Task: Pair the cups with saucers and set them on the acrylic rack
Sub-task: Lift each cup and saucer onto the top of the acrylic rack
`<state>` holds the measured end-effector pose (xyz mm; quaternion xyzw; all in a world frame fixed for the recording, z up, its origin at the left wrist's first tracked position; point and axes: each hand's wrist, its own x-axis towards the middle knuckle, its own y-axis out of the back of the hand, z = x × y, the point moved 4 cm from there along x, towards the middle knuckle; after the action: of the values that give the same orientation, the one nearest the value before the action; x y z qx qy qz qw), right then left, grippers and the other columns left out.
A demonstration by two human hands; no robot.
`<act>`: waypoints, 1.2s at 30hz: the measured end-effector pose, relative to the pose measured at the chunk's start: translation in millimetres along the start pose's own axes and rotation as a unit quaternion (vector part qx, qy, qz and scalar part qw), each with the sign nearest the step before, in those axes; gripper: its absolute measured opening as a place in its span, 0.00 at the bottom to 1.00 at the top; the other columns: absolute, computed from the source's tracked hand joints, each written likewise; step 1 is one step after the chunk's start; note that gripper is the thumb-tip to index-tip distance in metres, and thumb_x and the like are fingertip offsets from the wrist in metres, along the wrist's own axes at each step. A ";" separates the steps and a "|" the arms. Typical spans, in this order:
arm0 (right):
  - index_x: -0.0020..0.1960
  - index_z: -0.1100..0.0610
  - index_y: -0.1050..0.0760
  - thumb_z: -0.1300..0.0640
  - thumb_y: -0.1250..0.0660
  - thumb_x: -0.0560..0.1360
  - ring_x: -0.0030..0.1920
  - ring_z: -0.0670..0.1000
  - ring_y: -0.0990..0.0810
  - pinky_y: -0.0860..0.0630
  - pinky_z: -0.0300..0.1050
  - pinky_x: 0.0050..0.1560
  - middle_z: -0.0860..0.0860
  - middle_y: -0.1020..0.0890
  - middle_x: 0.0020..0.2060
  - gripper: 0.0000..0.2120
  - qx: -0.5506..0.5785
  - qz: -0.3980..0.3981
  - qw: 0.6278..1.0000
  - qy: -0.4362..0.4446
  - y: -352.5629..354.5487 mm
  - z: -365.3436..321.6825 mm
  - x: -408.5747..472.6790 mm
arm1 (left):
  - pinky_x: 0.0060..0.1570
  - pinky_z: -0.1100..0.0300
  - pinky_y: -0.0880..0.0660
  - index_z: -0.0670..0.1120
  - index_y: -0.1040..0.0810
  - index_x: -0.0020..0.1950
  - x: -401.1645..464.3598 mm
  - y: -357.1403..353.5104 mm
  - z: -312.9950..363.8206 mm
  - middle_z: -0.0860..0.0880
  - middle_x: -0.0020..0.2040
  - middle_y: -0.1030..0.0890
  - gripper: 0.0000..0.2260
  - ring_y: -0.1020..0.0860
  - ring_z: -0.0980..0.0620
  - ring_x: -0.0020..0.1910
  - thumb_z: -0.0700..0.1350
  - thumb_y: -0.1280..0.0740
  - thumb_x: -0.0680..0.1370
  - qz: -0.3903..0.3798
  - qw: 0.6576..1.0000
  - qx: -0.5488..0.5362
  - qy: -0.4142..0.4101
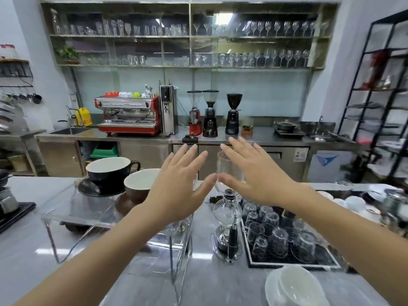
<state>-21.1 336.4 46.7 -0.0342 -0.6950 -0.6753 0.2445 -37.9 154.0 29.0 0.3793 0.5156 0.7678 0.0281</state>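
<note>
the black cup [108,167] sits on its black saucer [97,189] at the far left of the clear acrylic rack [66,214], handle pointing right. just beside it, to the right on the same top surface, a brown cup [141,181] with a pale inside rests on a brown saucer [124,204], partly hidden by the left hand. the rack stands on the grey worktop [22,250], toward its left half. at the near right edge of the worktop a white cup [300,286] lies in a white saucer [272,290], tilted, well apart from the rack.

both hands are raised above the worktop with fingers straight and spread, palms facing away, holding nothing. the left hand [178,184] hangs over the right end of the rack; the right hand [254,171] is just beside it, thumbs almost touching, in front of a glass siphon coffee maker [227,217]. right of the siphon a black tray [287,259] carries upturned glasses [276,237]. more white cups [353,204] lie at the far right edge.
</note>
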 end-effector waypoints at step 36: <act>0.82 0.52 0.49 0.44 0.42 0.83 0.81 0.50 0.47 0.46 0.50 0.80 0.51 0.46 0.82 0.33 0.200 -0.293 0.903 -0.243 -182.5 174.8 -245.5 | 0.67 0.53 0.31 0.43 0.24 0.72 -86.2 -273.1 127.1 0.45 0.70 0.21 0.22 0.25 0.45 0.69 0.52 0.33 0.81 -0.275 0.927 -0.214 0.142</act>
<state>74.3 557.1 -210.8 0.0582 -0.8320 -0.5338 -0.1392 6.0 341.9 -217.8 0.0949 0.4215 0.8680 0.2449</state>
